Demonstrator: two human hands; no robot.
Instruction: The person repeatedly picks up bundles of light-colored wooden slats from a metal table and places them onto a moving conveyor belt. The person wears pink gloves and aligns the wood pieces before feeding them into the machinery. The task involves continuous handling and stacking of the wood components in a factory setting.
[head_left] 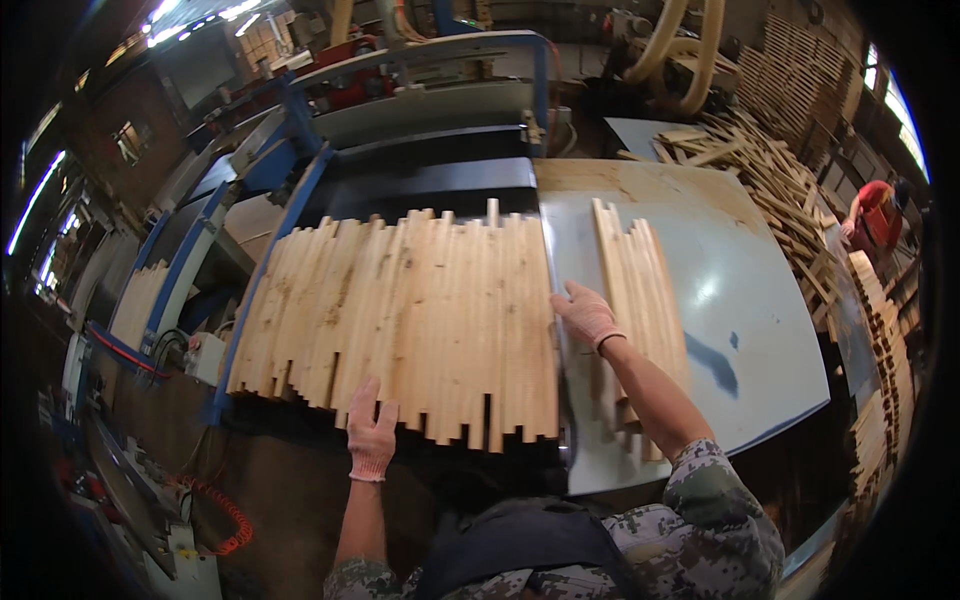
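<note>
A wide row of pale wooden strips (400,310) lies side by side on the machine bed, its near ends uneven. My left hand (371,425), in a light pink work glove, rests at the near ends of these strips with its fingers stretched forward over them. At the row's right edge is my gloved right hand (588,316), thumb and fingers apart, its fingertips at or close to the last strip. Whether they touch it I cannot tell. Beneath and right of my right forearm, a smaller group of strips (640,275) lies on the smooth grey table (740,300).
A blue machine frame (545,85) spans the far side of the bed. Loose wooden sticks (770,190) are heaped beyond the table at the right, near a person in red (878,215). A coiled orange hose (235,525) hangs at the lower left.
</note>
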